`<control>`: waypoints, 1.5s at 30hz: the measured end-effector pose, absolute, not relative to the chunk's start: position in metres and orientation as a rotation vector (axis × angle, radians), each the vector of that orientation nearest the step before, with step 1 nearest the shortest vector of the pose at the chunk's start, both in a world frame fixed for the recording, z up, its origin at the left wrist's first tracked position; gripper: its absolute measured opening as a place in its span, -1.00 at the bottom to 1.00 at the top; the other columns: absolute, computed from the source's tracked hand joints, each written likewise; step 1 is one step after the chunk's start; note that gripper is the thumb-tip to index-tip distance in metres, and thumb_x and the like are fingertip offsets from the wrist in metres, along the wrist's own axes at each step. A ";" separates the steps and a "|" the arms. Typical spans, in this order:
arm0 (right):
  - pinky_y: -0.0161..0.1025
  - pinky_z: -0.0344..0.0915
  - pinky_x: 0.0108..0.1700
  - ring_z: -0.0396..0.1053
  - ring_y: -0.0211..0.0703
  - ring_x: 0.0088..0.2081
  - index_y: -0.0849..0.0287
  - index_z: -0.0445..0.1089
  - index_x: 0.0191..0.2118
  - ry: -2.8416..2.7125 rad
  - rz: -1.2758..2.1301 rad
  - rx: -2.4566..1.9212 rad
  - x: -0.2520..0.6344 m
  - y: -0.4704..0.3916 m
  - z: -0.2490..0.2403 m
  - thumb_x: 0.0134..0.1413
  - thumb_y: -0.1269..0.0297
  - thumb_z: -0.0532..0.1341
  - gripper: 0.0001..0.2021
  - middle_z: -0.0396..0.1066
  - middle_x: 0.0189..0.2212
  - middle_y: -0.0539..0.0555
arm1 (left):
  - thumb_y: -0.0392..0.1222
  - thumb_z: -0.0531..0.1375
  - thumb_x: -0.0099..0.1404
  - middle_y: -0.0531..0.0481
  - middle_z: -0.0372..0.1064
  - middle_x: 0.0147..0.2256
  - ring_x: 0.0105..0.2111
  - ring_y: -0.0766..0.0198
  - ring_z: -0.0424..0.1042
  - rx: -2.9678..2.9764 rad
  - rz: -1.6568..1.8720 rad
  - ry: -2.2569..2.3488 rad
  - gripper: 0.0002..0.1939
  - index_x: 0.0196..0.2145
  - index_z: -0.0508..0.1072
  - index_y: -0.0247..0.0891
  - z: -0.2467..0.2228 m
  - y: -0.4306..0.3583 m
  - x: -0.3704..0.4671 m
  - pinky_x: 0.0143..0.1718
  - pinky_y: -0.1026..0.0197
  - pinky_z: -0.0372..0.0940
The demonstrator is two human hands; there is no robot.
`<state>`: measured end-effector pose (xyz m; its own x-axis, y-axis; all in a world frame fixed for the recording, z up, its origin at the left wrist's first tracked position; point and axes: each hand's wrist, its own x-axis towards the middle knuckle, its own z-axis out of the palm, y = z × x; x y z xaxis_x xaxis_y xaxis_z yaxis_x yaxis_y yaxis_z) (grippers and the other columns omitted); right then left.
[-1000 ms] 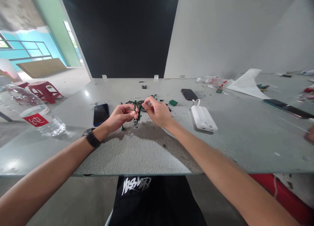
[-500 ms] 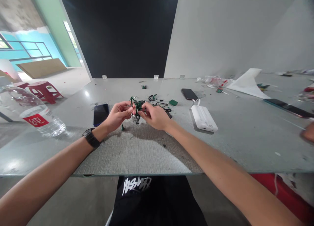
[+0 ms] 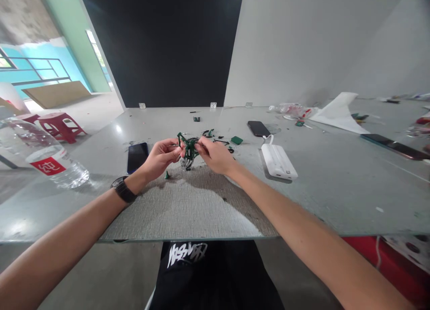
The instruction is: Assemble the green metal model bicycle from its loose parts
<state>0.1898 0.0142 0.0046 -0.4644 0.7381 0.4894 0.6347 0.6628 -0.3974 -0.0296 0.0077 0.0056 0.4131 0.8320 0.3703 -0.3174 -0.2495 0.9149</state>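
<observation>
Between my hands is a small dark green assembly (image 3: pixel 190 149) with thin black and silvery parts, above a grey textured mat (image 3: pixel 188 207). My left hand (image 3: pixel 165 152) pinches its left side, where a green piece sticks up. From the right, the closed fingers of my right hand (image 3: pixel 214 154) grip its upper right side; the fingertips are partly hidden. A small green cone-like piece (image 3: pixel 167 175) rests just below my left hand. Several loose black and green parts (image 3: pixel 208 133) lie behind my hands, with a green block (image 3: pixel 237 140) to their right.
A dark phone (image 3: pixel 137 158) and a water bottle (image 3: pixel 55 160) are at the left. On the right are a white power bank (image 3: pixel 278 161) with a cable, a black phone (image 3: pixel 258 128), a white wing-shaped piece (image 3: pixel 337 113) and another phone (image 3: pixel 394 147).
My right hand has shifted slightly right and up along the green assembly, showing more of it. A blurred hand at the right edge has gone out of view.
</observation>
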 end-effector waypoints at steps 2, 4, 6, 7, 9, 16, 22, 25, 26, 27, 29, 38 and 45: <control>-0.23 -0.07 -0.46 0.10 -0.25 -0.60 0.10 0.19 -0.22 -2.290 0.205 -1.013 0.186 0.011 0.004 0.43 -0.02 -0.06 -0.68 0.23 -0.60 -0.07 | -0.14 0.41 0.20 0.04 0.39 -0.49 -0.54 0.40 0.24 1.420 1.171 0.502 -0.80 -0.31 0.53 -0.28 0.006 0.008 -0.029 -0.50 0.31 0.13; -0.22 -0.06 -0.45 0.11 -0.25 -0.59 0.12 0.20 -0.17 -2.313 0.163 -0.987 0.182 0.007 0.005 0.42 0.00 -0.06 -0.70 0.25 -0.59 -0.06 | -0.15 0.41 0.20 0.05 0.39 -0.50 -0.55 0.41 0.23 1.408 1.145 0.489 -0.81 -0.32 0.52 -0.28 0.006 0.008 -0.029 -0.51 0.32 0.12; -0.22 -0.05 -0.45 0.10 -0.25 -0.59 0.12 0.20 -0.17 -2.284 0.107 -0.995 0.180 0.006 0.007 0.43 0.02 -0.07 -0.71 0.25 -0.58 -0.06 | -0.16 0.41 0.20 0.05 0.38 -0.51 -0.56 0.42 0.21 1.392 1.117 0.456 -0.81 -0.33 0.50 -0.28 0.004 0.009 -0.029 -0.52 0.32 0.11; -0.22 -0.04 -0.45 0.10 -0.25 -0.59 0.11 0.19 -0.18 -2.250 0.089 -1.001 0.181 0.006 0.008 0.43 0.02 -0.07 -0.70 0.25 -0.58 -0.06 | -0.17 0.41 0.20 0.05 0.38 -0.51 -0.56 0.42 0.20 1.382 1.105 0.436 -0.81 -0.33 0.50 -0.28 0.004 0.009 -0.029 -0.52 0.33 0.10; -0.23 -0.02 -0.45 0.12 -0.26 -0.59 0.10 0.18 -0.19 -2.170 0.083 -1.011 0.184 0.007 0.011 0.44 -0.02 -0.07 -0.69 0.25 -0.57 -0.07 | -0.18 0.42 0.19 0.06 0.38 -0.51 -0.56 0.42 0.20 1.370 1.076 0.408 -0.80 -0.33 0.50 -0.28 0.003 0.009 -0.029 -0.53 0.34 0.08; -0.24 -0.03 -0.45 0.07 -0.28 -0.61 0.10 0.20 -0.15 -2.204 0.218 -0.989 0.194 0.009 0.014 0.44 -0.07 -0.09 -0.65 0.19 -0.63 -0.13 | -0.14 0.43 0.17 0.06 0.37 -0.51 -0.55 0.41 0.21 1.389 1.037 0.396 -0.79 -0.33 0.53 -0.27 0.005 0.006 -0.029 -0.50 0.32 0.11; -0.23 -0.02 -0.43 0.09 -0.26 -0.60 0.12 0.27 -0.08 -2.263 0.220 -0.962 0.195 0.007 0.016 0.43 -0.12 -0.14 -0.55 0.22 -0.63 -0.11 | -0.14 0.44 0.14 0.07 0.36 -0.53 -0.56 0.40 0.20 1.373 1.068 0.403 -0.79 -0.34 0.53 -0.26 0.006 0.006 -0.028 -0.50 0.30 0.10; -0.22 -0.01 -0.42 0.11 -0.26 -0.59 0.14 0.31 -0.07 -2.290 0.208 -0.951 0.196 0.008 0.017 0.39 -0.18 -0.08 -0.52 0.22 -0.62 -0.10 | -0.13 0.44 0.14 0.06 0.37 -0.53 -0.56 0.40 0.21 1.375 1.062 0.399 -0.78 -0.33 0.54 -0.26 0.005 0.006 -0.028 -0.49 0.30 0.10; -0.22 -0.01 -0.42 0.12 -0.26 -0.59 0.15 0.32 -0.07 -2.298 0.197 -0.952 0.197 0.008 0.017 0.37 -0.20 -0.05 -0.51 0.23 -0.61 -0.10 | -0.13 0.45 0.14 0.07 0.37 -0.53 -0.56 0.40 0.21 1.379 1.057 0.399 -0.78 -0.32 0.54 -0.26 0.005 0.007 -0.028 -0.49 0.30 0.10; -0.22 -0.01 -0.43 0.12 -0.26 -0.59 0.16 0.33 -0.06 -2.302 0.185 -0.958 0.196 0.008 0.017 0.35 -0.21 -0.02 -0.50 0.23 -0.61 -0.09 | -0.13 0.44 0.15 0.07 0.37 -0.53 -0.56 0.41 0.21 1.386 1.051 0.400 -0.78 -0.33 0.54 -0.26 0.005 0.007 -0.028 -0.50 0.31 0.10; -0.22 -0.01 -0.44 0.12 -0.26 -0.59 0.16 0.35 -0.02 -2.301 0.180 -0.985 0.196 0.008 0.017 0.35 -0.21 0.00 -0.49 0.22 -0.62 -0.10 | -0.13 0.44 0.16 0.07 0.37 -0.53 -0.56 0.41 0.21 1.404 1.035 0.406 -0.79 -0.33 0.54 -0.26 0.006 0.006 -0.029 -0.51 0.31 0.09; -0.24 0.01 -0.42 0.16 -0.26 -0.60 0.13 0.40 -0.03 -2.286 0.226 -1.010 0.194 0.010 0.015 0.43 -0.14 -0.10 -0.50 0.24 -0.65 -0.09 | -0.14 0.45 0.14 0.05 0.38 -0.52 -0.53 0.39 0.25 1.410 1.012 0.401 -0.78 -0.32 0.55 -0.27 0.005 0.008 -0.030 -0.50 0.33 0.11; -0.25 -0.02 -0.44 0.11 -0.27 -0.62 0.14 0.37 -0.04 -2.320 0.139 -0.982 0.196 0.012 0.014 0.38 -0.18 -0.02 -0.52 0.18 -0.65 -0.12 | -0.17 0.44 0.17 0.06 0.39 -0.53 -0.56 0.42 0.22 1.422 1.005 0.413 -0.80 -0.31 0.55 -0.30 0.006 0.007 -0.030 -0.51 0.34 0.09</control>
<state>0.1955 0.0117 0.0136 -0.5402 0.6814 0.4938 0.6175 0.7196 -0.3176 -0.0296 0.0071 0.0059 0.5510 0.7715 0.3180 -0.3254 -0.1522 0.9332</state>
